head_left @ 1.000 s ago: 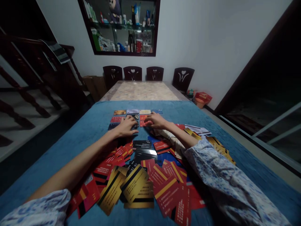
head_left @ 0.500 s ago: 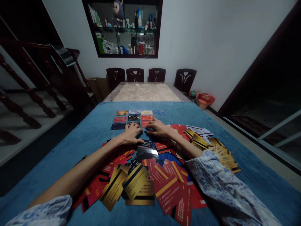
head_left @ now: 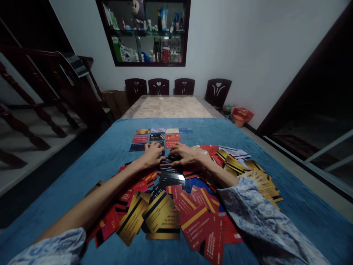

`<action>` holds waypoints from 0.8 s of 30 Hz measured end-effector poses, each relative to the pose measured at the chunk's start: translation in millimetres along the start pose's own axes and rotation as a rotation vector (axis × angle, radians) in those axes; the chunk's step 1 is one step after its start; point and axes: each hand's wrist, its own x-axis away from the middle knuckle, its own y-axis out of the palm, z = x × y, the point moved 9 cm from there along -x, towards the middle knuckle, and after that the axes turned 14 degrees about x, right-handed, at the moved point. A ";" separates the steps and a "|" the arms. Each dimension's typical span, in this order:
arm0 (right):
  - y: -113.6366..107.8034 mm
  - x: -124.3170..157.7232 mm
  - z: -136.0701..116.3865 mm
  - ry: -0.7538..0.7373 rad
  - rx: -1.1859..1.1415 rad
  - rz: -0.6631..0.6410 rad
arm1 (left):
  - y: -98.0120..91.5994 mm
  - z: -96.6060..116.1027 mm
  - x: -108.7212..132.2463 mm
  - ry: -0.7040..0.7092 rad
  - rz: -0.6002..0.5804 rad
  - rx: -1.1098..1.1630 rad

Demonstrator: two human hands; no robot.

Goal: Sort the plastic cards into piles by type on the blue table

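My left hand (head_left: 152,154) rests at the far edge of a card pile, fingers bent and apart, covering part of a dark card in the front row. My right hand (head_left: 184,154) lies just beside it, thumb and fingers apart over black cards (head_left: 171,176); whether its fingertips pinch one is hidden. Ahead are rows of face-up cards, among them a red card (head_left: 173,137), a black card (head_left: 157,137) and a dark blue card (head_left: 137,147). Nearer me spread gold cards (head_left: 159,211) and dark red cards (head_left: 195,224), several overlapping.
A blue cloth (head_left: 102,158) covers the near table; a marbled tabletop (head_left: 171,106) continues beyond. More gold cards (head_left: 264,184) and white cards (head_left: 234,151) lie at the right. Several dark chairs (head_left: 184,87) stand at the far end, below a wall cabinet (head_left: 149,64).
Both hands have drawn slightly back toward me and left. The right thumb now shows over the black cards, and more of the red card in the front row is uncovered.
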 end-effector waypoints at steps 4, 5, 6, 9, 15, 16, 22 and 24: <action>-0.2 0.9 -2.7 -0.013 0.034 -0.017 | -2.7 7.2 5.8 0.071 0.005 -0.007; -0.3 1.0 -3.0 -0.012 0.047 -0.020 | -2.8 8.6 7.5 0.083 -0.005 0.005; -0.4 1.0 -2.9 -0.009 0.058 -0.023 | -2.8 9.9 9.3 0.094 -0.020 0.020; -0.2 0.2 -1.9 0.006 0.083 -0.034 | -3.2 14.3 15.4 0.114 -0.070 0.055; -3.7 -0.3 -3.3 0.007 0.086 -0.022 | -7.9 20.0 25.6 0.108 -0.092 0.073; -4.7 -0.2 -4.1 0.003 0.079 -0.017 | -7.6 19.8 26.5 0.102 -0.099 0.069; -14.4 0.5 -8.4 -0.025 0.055 0.025 | -10.3 19.7 27.9 0.073 -0.105 0.045; -16.9 0.7 -10.2 -0.043 0.044 0.016 | -13.8 21.0 27.4 0.072 -0.101 0.058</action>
